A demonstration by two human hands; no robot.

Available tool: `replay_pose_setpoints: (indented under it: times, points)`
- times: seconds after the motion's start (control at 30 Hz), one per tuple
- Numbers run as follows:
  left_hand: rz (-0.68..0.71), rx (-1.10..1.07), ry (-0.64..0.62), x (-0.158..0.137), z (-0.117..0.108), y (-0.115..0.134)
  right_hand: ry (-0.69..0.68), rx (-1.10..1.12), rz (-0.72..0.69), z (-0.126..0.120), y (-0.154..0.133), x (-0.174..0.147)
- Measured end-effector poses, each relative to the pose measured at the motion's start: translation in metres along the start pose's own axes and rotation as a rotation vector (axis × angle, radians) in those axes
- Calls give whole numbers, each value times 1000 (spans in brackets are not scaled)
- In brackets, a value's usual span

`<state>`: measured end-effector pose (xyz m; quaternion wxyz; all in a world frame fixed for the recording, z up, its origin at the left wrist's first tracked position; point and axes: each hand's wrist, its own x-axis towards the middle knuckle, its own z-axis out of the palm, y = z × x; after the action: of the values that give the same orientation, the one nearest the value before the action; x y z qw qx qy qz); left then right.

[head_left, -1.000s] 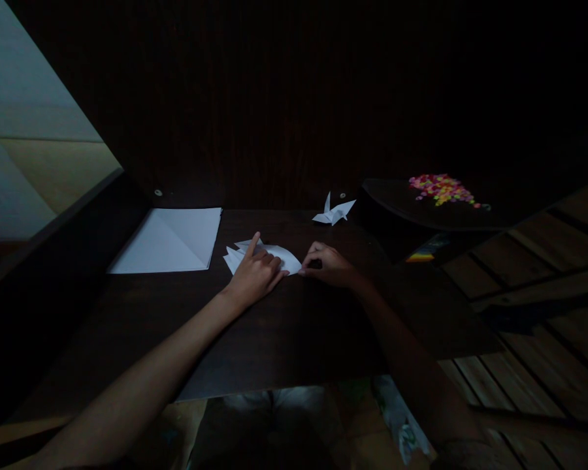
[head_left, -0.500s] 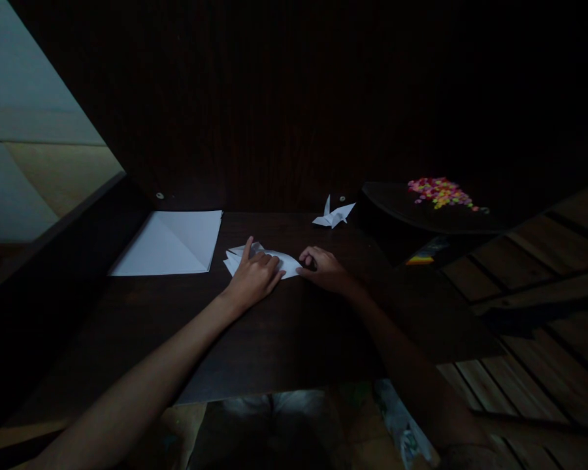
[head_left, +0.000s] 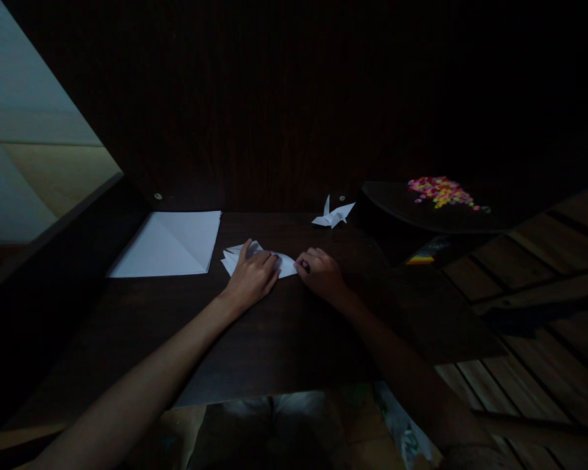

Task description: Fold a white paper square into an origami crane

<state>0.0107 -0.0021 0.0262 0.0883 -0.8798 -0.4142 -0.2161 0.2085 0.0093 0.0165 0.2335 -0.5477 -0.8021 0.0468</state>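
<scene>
A partly folded sheet of white paper lies on the dark tabletop, its loose flaps spread toward the left. My left hand rests over its middle and holds it down, fingers bent and pressed on the paper, covering much of it. At the pointed right end, my right hand is closed, thumb and index finger pinching the tip. Behind my right hand stands a finished white origami crane, apart from both hands.
A stack of white paper sheets lies at the left beside a low dark side panel. On a dark corner shelf at the right is a pile of small colourful pieces. A tall dark panel rises behind the tabletop.
My right thumb and index finger have closed together at the paper's right tip. My left index finger, raised before, has lowered slightly toward the paper.
</scene>
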Motion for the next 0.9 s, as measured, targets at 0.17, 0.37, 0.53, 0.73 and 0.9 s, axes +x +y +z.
replay_pose_setpoints:
  times: [0.17, 0.37, 0.53, 0.73, 0.9]
  points:
    - [-6, 2, 18, 2, -3, 2, -51, -108, -158, -3, 0, 1]
    - [194, 7, -18, 7, 1, -1, -102, -186, -266, -5, 3, 1]
    - [270, 40, -113, 10, 10, -6, -134, -226, -319, -9, 7, -2]
    - [260, 57, -121, 9, 7, -4, -122, -124, -312, -11, 10, -8]
    - [254, 59, -133, 10, 5, -2, -100, -10, -258, -11, 9, -14]
